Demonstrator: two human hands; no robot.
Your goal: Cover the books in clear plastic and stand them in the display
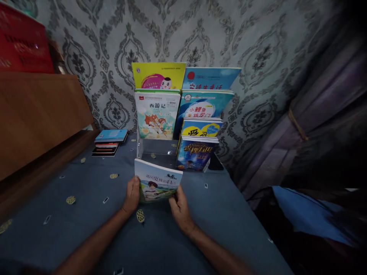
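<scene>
Both hands grip a thin illustrated book (158, 181) by its lower corners, the left hand (132, 195) on the near left corner and the right hand (179, 207) on the near right, fingers (137, 184) curled shut around the cover edges. The book is tilted up, just above a blue-cloth bench (86, 214). Directly beyond the fingers stands a clear tiered rack (151, 151) against patterned wallpaper, holding six picture books, its lower left slots bare. Beyond and to the left of the left hand, well apart, lies a small stack of books (109, 142).
</scene>
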